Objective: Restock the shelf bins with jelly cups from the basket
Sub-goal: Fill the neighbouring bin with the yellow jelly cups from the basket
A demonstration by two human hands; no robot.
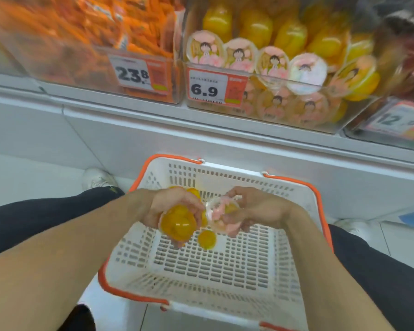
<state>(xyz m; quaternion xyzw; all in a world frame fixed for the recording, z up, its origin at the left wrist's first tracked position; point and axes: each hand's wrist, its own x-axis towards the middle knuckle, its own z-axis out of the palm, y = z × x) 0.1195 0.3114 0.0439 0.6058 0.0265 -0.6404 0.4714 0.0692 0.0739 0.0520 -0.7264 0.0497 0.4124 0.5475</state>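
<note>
Read "23.8" on the price tag (132,74) under the orange packets (101,27), "6.9" on the tag (207,86) of the clear shelf bin (296,115), a blurred "12" on the tag (392,120) further right. Saw the left hand (170,206) with fingers curled around a yellow jelly cup (177,226), clear base facing up. Saw the right hand (256,211) with fingers clamped on a pink-lidded jelly cup (221,211). Found one loose yellow cup (206,239) just below both sets of fingertips, over the white basket (225,283) with orange rim. Noted cartoon-figure lids on cups filling the bin.
</note>
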